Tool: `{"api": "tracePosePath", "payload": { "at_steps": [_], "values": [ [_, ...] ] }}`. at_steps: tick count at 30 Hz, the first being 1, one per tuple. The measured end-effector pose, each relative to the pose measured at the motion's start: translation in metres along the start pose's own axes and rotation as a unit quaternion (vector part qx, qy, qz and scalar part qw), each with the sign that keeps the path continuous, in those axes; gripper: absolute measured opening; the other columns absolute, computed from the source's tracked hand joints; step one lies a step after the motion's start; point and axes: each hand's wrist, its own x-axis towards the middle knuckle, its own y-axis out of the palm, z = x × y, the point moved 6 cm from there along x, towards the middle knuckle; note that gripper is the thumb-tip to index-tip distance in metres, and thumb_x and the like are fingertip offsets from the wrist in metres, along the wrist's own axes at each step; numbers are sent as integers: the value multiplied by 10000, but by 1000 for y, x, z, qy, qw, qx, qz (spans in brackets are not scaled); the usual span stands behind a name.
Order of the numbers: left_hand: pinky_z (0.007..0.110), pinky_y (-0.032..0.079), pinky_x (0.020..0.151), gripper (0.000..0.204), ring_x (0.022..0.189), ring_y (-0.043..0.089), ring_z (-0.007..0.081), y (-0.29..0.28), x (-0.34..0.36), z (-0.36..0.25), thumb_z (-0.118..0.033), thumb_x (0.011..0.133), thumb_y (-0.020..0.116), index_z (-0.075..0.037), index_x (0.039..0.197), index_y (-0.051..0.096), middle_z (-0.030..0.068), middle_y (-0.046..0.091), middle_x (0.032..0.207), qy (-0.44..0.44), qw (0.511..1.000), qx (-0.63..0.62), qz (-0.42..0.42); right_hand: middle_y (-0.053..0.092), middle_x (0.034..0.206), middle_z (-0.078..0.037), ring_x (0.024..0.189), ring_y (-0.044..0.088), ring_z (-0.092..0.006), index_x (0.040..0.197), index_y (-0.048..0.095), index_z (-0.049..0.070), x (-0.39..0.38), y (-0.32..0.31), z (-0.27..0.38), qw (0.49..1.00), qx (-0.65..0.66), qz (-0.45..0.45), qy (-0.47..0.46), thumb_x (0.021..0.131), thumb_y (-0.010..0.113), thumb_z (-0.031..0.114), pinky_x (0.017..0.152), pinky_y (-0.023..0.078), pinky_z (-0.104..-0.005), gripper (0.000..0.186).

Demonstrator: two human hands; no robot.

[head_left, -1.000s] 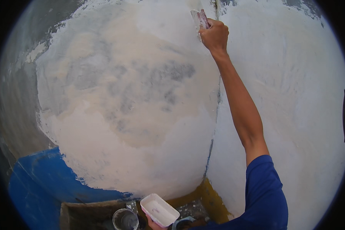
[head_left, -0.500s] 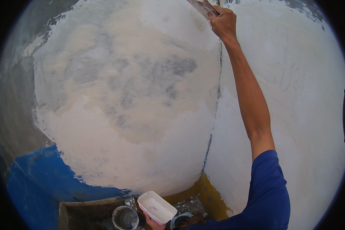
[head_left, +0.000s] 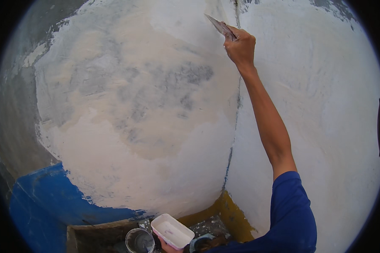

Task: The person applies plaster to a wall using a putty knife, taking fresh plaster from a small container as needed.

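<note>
Putty knife (head_left: 220, 26), gripped in the right hand (head_left: 240, 47), needs a shallow angle; left hand (head_left: 166, 245) holds the white tray (head_left: 173, 230).

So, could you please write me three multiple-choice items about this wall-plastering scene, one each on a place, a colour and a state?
1. Where is the putty knife held?
A. high up by the wall corner
B. down in the bucket
C. on the floor

2. What colour is the sleeve?
A. red
B. blue
C. white

3. What is the right hand doing?
A. hanging open
B. gripping the knife
C. resting on the tray

Answers: 1 A, the blade is raised near the corner seam; 2 B, the upper arm wears blue; 3 B, its fingers wrap the handle.
</note>
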Motion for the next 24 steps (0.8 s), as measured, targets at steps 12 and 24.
{"api": "tracePosePath", "payload": {
  "at_steps": [12,24],
  "values": [
    [542,386,1070,683,1299,452,324,1,3,2,-585,941,428,-160,1468,340,76,450,1445,10,999,-34,-31,715,870,-118,771,672,-270,1054,724,80,-5,28,58,993,-27,108,-49,722,643,97,680,556,-360,343],
    [588,383,1028,687,1243,488,343,8,15,21,-639,935,354,-170,1438,371,83,477,1392,39,995,-28,89,704,902,-139,766,664,-300,1060,735,154,12,15,-25,993,-87,54,-57,736,606,20,703,526,-360,374]
  ]
}}
